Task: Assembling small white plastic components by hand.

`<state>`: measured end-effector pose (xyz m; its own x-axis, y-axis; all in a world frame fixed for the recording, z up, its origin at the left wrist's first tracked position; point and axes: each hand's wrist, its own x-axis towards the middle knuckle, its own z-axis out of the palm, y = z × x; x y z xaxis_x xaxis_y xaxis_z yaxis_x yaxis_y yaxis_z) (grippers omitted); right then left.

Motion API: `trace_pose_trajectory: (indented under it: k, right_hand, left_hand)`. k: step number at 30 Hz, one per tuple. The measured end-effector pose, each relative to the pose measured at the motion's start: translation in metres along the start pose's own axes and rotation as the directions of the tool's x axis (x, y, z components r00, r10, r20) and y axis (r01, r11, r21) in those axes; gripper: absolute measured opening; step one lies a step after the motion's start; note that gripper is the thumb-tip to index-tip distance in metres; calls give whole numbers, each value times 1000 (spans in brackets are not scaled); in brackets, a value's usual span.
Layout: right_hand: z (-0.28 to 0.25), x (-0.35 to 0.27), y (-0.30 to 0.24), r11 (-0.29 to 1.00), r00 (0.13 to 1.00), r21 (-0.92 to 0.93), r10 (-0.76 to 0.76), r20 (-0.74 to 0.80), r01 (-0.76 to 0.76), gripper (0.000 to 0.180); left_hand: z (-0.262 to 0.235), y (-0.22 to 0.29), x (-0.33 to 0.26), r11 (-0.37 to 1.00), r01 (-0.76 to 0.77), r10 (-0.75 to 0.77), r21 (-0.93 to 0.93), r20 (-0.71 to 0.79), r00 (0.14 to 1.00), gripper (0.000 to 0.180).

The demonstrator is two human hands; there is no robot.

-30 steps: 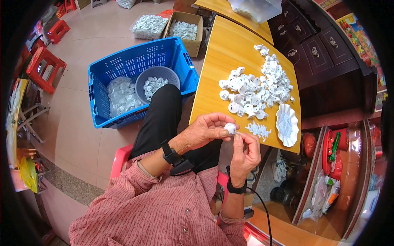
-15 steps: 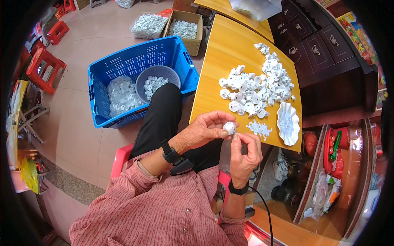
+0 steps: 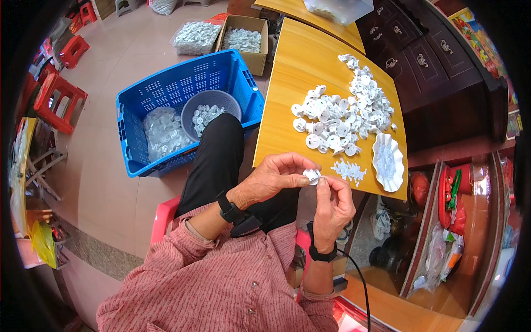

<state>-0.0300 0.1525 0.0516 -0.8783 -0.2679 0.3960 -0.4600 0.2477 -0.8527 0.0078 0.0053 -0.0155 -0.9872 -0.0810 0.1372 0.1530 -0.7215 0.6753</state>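
Note:
A small round white plastic part is pinched between the thumb and fingers of my left hand, above the near edge of the table. My right hand has its thumb and forefinger pressed together against the right side of that part. Anything tiny between those right fingertips is too small to make out. Beyond my hands lies a heap of similar white plastic parts. Closer in, a little pile of small pale pieces is spread on the wood, and more of them fill a scalloped white dish.
Left of the yellow wooden table stands a blue crate holding bagged parts and a grey basin. Behind it are a cardboard box and a clear tub of parts. A dark drawer cabinet borders the far right.
The white part has been tilted between my fingers, so its side now shows more than its round face. Both hands stay close together in nearly the same place.

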Motion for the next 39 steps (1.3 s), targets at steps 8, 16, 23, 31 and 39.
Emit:
trace_pose_trajectory:
  k: [8, 16, 23, 31, 39]
  right_hand:
    - [1, -2, 1, 999, 1000, -49, -6, 3, 6, 5]
    - [-1, -1, -2, 974, 989, 176, 145, 4, -143, 4]
    - [1, 0, -1, 999, 1000, 43, -13, -25, 14, 5]
    - [2, -1, 2, 996, 996, -37, -83, -25, 82, 7]
    - [3, -3, 2, 991, 994, -75, -108, -11, 107, 7]
  left_hand:
    - [-1, 3, -3, 993, 14, -14, 115, -1, 1000, 29]
    - [13, 12, -3, 995, 94, -95, -33, -45, 994, 30]
    - [1, 2, -1, 947, 117, -104, -298, 57, 993, 33]
    - [1, 1, -1, 938, 114, -101, -329, 56, 993, 32]
    - [4, -2, -1, 960, 63, -58, -273, 28, 998, 34]
